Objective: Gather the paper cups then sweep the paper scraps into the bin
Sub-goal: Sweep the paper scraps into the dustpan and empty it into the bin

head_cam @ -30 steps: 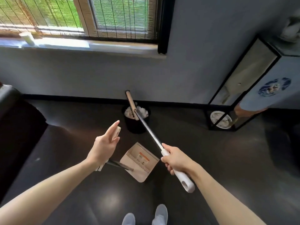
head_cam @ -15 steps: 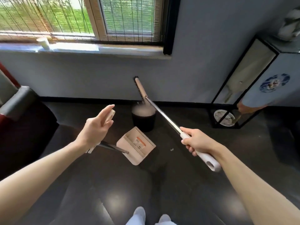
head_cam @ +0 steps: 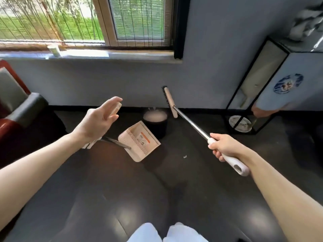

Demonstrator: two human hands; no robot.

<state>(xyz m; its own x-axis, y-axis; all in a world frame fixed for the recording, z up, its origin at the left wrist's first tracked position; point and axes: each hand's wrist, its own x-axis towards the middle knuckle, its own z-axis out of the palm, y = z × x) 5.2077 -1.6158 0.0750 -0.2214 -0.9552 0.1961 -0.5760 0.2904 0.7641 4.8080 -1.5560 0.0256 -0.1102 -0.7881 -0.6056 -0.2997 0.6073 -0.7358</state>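
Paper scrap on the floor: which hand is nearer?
Right. The right hand, gripping the broom, is just right of the scrap; the left hand is far left, past the dustpan.

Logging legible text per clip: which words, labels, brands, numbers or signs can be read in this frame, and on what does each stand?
No text can be read.
dustpan: a white sticker with an orange stripe and small dark marks, too blurred to read.
cabinet: a round blue emblem on its side, a picture with no letters that can be made out.
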